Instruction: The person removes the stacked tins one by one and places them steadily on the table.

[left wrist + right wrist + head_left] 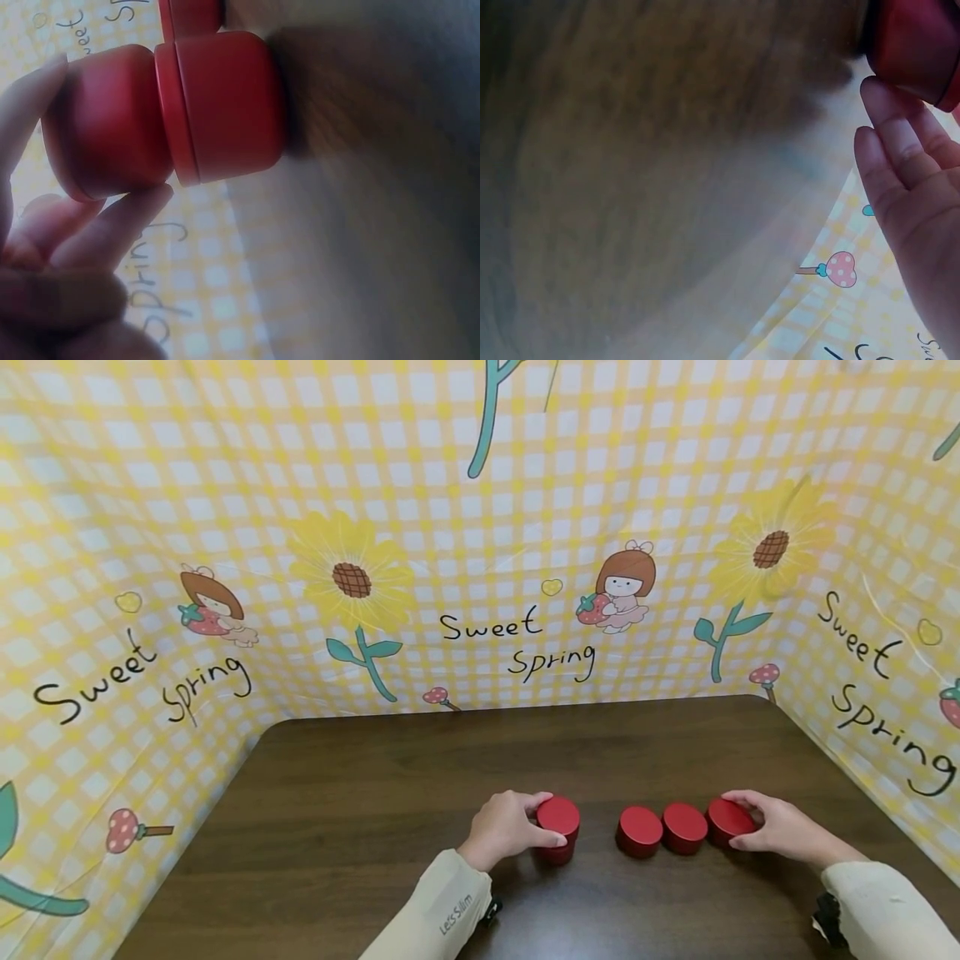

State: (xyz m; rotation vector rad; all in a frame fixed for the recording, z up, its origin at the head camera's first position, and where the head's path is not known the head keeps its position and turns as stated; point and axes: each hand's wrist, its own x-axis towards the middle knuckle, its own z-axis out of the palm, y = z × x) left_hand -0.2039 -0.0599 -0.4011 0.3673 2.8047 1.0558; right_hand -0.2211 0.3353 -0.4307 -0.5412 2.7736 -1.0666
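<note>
Several short red cylinders stand in a row near the front of a dark wooden table (375, 793). My left hand (546, 819) grips the top red cylinder (559, 814) of a two-high stack; the bottom cylinder (556, 854) stands on the table. In the left wrist view my fingers (120, 217) curl round the upper cylinder (112, 120), which sits on the lower cylinder (229, 105). My right hand (735, 820) grips the rightmost red cylinder (726, 818). Its fingers (889, 142) touch that cylinder (919, 45) in the right wrist view. Two more red cylinders (639, 831) (684, 827) stand between the hands.
A yellow checked cloth (480, 568) with sunflowers and "Sweet Spring" lettering walls the table at the back and both sides. Bare tabletop stretches behind the cylinders and to the left. Cream sleeves (450, 910) cover both forearms.
</note>
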